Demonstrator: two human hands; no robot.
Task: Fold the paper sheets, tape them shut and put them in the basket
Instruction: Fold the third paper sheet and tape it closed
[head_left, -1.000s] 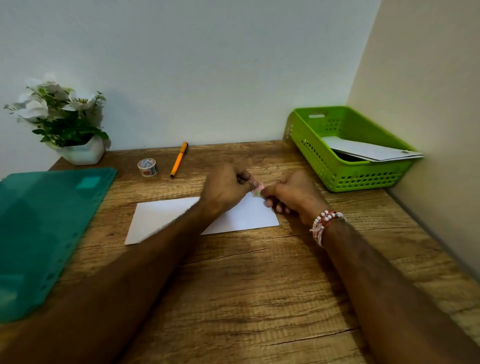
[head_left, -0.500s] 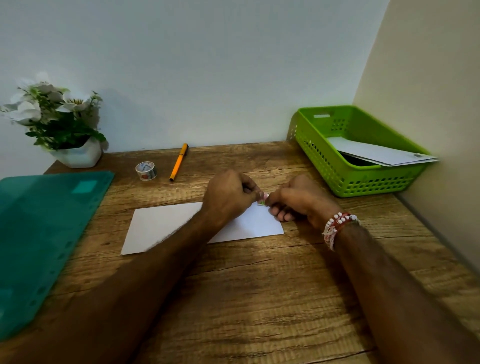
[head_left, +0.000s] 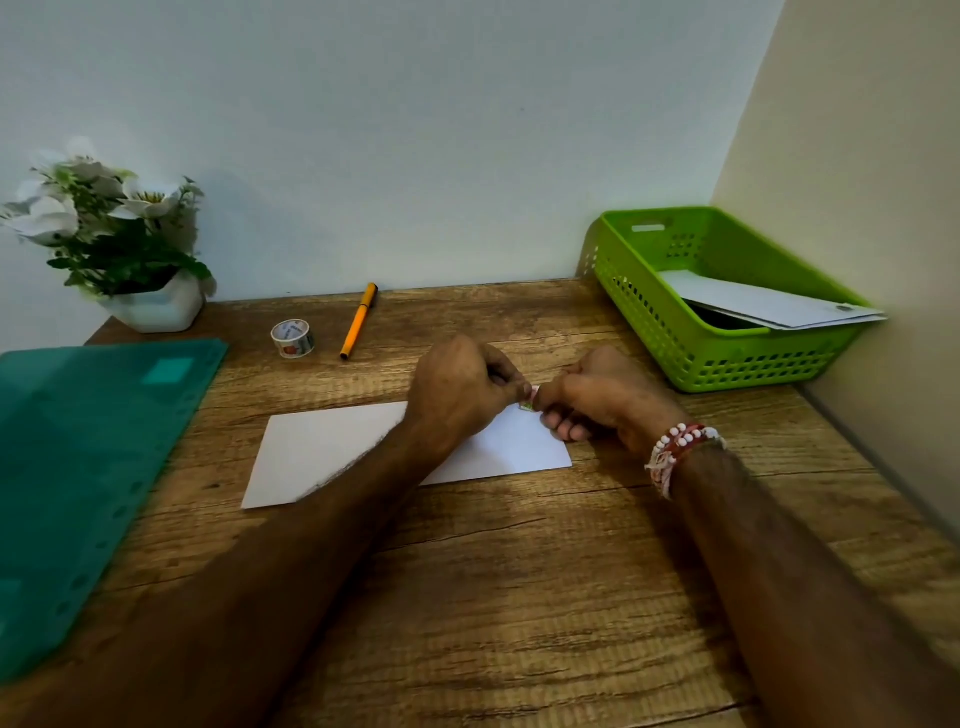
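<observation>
Since the earlier frame my hands have barely shifted, both closing tighter over the tape piece (head_left: 529, 404). Green basket (head_left: 644, 312) sits at the desk's (head_left: 519, 597) far right corner, sheets (head_left: 769, 306) inside. Folded paper (head_left: 322, 447) lies mid-desk beneath my left hand (head_left: 460, 389) and right hand (head_left: 605, 397), each pinching the tape piece at the paper's far right edge. Tape roll (head_left: 292, 338) stands near the back edge.
</observation>
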